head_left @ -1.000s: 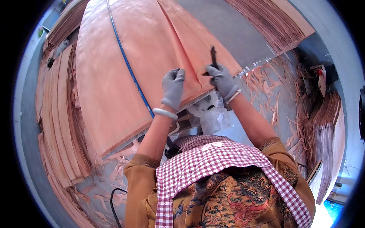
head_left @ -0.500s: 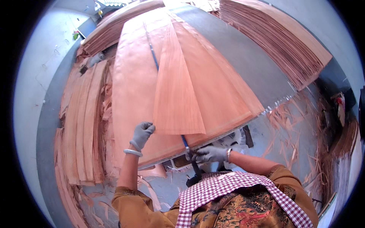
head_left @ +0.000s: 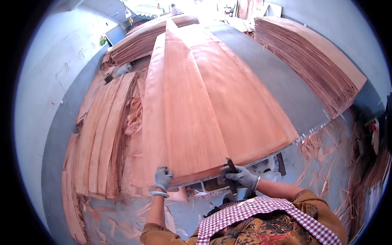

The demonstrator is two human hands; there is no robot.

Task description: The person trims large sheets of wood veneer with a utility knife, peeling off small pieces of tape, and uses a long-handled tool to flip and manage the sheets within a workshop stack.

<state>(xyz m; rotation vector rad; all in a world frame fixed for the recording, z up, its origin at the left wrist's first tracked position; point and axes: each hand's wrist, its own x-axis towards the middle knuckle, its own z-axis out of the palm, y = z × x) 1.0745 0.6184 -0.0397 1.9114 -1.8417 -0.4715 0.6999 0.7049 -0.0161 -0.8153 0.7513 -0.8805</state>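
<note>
A long, tapering strip of reddish wood veneer (head_left: 190, 106) lies over wider veneer sheets (head_left: 249, 110) stacked on the table before me. My left hand (head_left: 163, 178), in a grey glove, is closed at the near left corner of this strip, its fingertips partly hidden. At the strip's near right corner, my gloved right hand (head_left: 242, 178) grips a dark, flat, blade-like tool (head_left: 231, 165). The tool stands roughly upright at the table's near edge, and its lower part lies against the palm.
Narrow veneer strips (head_left: 96, 139) are piled on the left, with torn scraps (head_left: 134, 116) beside them. A tall veneer stack (head_left: 310, 61) rises at the far right, beyond a grey tabletop (head_left: 265, 69). Another stack (head_left: 147, 38) stands far left. Shavings (head_left: 314, 151) litter the floor.
The veneer strip has shifted left and now covers the dark gap and the blue line. My left hand has come down to the near edge. My right hand has raised the dark tool there.
</note>
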